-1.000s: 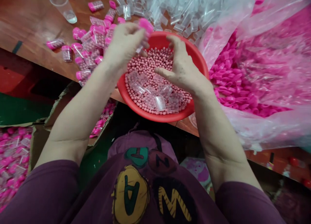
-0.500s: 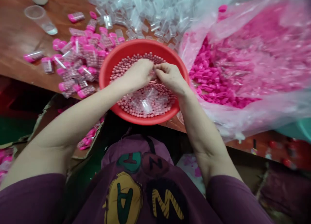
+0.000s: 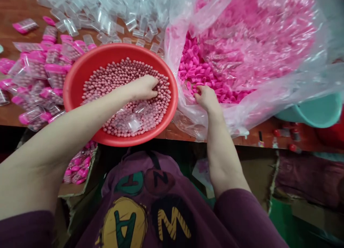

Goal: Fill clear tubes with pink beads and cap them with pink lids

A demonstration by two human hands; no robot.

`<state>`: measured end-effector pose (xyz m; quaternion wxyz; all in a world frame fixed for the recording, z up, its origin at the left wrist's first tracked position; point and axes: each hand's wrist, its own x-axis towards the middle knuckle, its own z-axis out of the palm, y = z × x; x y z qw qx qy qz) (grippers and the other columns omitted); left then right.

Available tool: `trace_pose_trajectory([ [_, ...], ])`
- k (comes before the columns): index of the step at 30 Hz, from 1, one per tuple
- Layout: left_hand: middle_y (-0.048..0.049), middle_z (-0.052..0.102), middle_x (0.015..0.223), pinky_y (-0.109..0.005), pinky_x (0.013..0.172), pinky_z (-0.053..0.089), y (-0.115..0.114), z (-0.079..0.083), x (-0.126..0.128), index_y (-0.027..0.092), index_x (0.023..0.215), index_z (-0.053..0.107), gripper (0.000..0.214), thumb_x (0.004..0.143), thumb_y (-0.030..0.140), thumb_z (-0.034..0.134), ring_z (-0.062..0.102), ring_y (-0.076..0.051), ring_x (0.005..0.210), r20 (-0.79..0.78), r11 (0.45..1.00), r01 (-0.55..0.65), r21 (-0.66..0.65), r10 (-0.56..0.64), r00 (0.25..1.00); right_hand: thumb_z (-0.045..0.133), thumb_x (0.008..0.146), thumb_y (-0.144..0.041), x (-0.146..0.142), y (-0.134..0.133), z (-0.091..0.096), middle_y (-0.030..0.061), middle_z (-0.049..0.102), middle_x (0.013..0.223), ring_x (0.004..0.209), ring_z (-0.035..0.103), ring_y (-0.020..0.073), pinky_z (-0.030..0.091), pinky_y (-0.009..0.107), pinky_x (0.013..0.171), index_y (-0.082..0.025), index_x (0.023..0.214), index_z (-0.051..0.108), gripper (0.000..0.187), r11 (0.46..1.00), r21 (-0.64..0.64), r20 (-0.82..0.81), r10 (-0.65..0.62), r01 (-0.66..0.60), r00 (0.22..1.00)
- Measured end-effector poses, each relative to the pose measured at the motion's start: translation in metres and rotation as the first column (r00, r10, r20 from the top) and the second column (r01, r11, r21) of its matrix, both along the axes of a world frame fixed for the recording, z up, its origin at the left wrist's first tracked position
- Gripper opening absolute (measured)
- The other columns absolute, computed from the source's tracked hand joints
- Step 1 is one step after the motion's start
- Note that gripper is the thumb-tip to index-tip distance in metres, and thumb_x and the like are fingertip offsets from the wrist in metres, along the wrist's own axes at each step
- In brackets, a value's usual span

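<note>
Head view: on the counter (image 3: 10, 9), a clear bag (image 3: 268, 43) of pink caps (image 3: 199, 68) lies just right of a red bowl (image 3: 77, 72) of pink beads (image 3: 115, 76). The left hand (image 3: 143, 87) has its grip curled into the beads, the right hand (image 3: 206, 97) into the caps; whether either holds anything cannot be told.

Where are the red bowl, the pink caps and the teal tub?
red bowl (image 3: 72, 83), head view, bare left inner wall.
pink caps (image 3: 199, 68), head view, pile inside the open bag.
teal tub (image 3: 311, 111), head view, outer wall.
</note>
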<state>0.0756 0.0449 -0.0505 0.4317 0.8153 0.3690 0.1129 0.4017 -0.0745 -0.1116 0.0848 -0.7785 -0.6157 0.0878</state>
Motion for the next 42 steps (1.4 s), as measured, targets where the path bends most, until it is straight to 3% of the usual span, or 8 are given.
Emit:
trace_pose_trajectory([
  [5, -0.0026, 0.078, 0.100, -0.032, 0.106, 0.055, -0.007, 0.032, -0.030, 0.017, 0.099, 0.082, 0.008, 0.092, 0.013, 0.081, 0.070, -0.018, 0.099, 0.393, 0.946, -0.024, -0.322, 0.157, 0.906, 0.060, 0.101, -0.016, -0.017, 0.011, 0.003, 0.0307, 0.085, 0.134, 0.128, 0.080, 0.0458, 0.061, 0.059, 0.114, -0.009, 0.139, 0.083, 0.044, 0.989, -0.068, 0.052, -0.130, 0.134, 0.990],
  [9, -0.0100, 0.081, 0.116, -0.038, 0.106, 0.063, -0.022, 0.048, -0.062, 0.015, 0.124, 0.081, 0.027, 0.098, 0.024, 0.079, 0.078, -0.024, 0.117, 0.505, 0.825, 0.042, -0.563, 0.303, 0.808, 0.064, 0.100, -0.020, -0.017, 0.020, 0.006, 0.0236, 0.085, 0.125, 0.118, 0.081, 0.0399, 0.062, 0.056, 0.109, -0.014, 0.132, 0.083, 0.037, 0.943, 0.225, -0.225, -0.197, 0.247, 0.954],
  [12, -0.0116, 0.082, 0.114, -0.037, 0.093, 0.069, -0.038, 0.051, -0.075, 0.014, 0.146, 0.075, 0.049, 0.098, 0.024, 0.070, 0.083, -0.026, 0.114, 0.502, 0.694, 0.039, -0.719, 0.479, 0.720, 0.075, 0.096, -0.039, -0.033, 0.031, 0.019, 0.0028, 0.072, 0.088, 0.069, 0.069, 0.0223, 0.057, 0.039, 0.066, -0.026, 0.126, 0.079, 0.033, 0.827, 0.325, -0.743, -0.076, 0.458, 0.665],
  [16, -0.0084, 0.082, 0.102, -0.027, 0.074, 0.065, -0.054, 0.050, -0.080, 0.012, 0.145, 0.073, 0.048, 0.100, 0.025, 0.065, 0.085, -0.021, 0.095, 0.490, 0.593, 0.032, -0.805, 0.633, 0.599, 0.101, 0.077, -0.056, -0.091, 0.039, 0.064, -0.0050, 0.061, 0.078, 0.054, 0.045, 0.0103, 0.033, 0.026, 0.046, -0.031, 0.109, 0.081, 0.045, 0.908, 0.258, -0.953, 0.182, 0.330, 0.243],
  [22, -0.0057, 0.078, 0.088, -0.022, 0.065, 0.059, -0.056, 0.042, -0.085, 0.014, 0.108, 0.073, 0.016, 0.106, 0.024, 0.062, 0.075, -0.014, 0.071, 0.475, 0.531, 0.061, -0.845, 0.694, 0.541, 0.116, 0.066, -0.060, -0.192, 0.041, 0.119, -0.0016, 0.076, 0.091, 0.058, 0.040, 0.0084, 0.032, 0.026, 0.044, -0.031, 0.104, 0.085, 0.057, 0.980, 0.198, -0.977, 0.197, 0.004, 0.080],
  [29, -0.0016, 0.073, 0.080, -0.021, 0.060, 0.052, -0.059, 0.039, -0.086, 0.016, 0.094, 0.069, 0.018, 0.109, 0.015, 0.059, 0.068, -0.011, 0.063, 0.502, 0.568, 0.053, -0.821, 0.675, 0.541, 0.109, 0.077, -0.064, -0.217, 0.050, 0.110, -0.0039, 0.068, 0.074, 0.054, 0.036, 0.0076, 0.028, 0.027, 0.047, -0.028, 0.102, 0.090, 0.047, 0.967, 0.242, -0.938, 0.255, -0.083, 0.235],
  [36, 0.0001, 0.069, 0.072, -0.021, 0.057, 0.048, -0.064, 0.051, -0.085, 0.017, 0.085, 0.065, 0.028, 0.112, 0.013, 0.058, 0.061, -0.009, 0.056, 0.412, 0.507, -0.011, -0.862, 0.712, 0.569, 0.088, 0.102, -0.060, -0.204, 0.041, 0.100, 0.0055, 0.086, 0.102, 0.093, 0.078, 0.0243, 0.068, 0.045, 0.094, -0.029, 0.112, 0.093, 0.033, 0.843, 0.487, -0.572, 0.504, -0.226, 0.647],
  [42, -0.0014, 0.073, 0.078, -0.022, 0.065, 0.052, -0.062, 0.041, -0.086, 0.014, 0.089, 0.071, 0.028, 0.113, 0.009, 0.057, 0.067, -0.009, 0.065, 0.445, 0.546, -0.001, -0.838, 0.685, 0.577, 0.070, 0.113, -0.069, -0.200, 0.051, 0.075, 0.0087, 0.088, 0.115, 0.111, 0.084, 0.0306, 0.071, 0.052, 0.103, -0.028, 0.129, 0.088, 0.048, 0.802, 0.586, -0.468, 0.452, -0.116, 0.760],
])
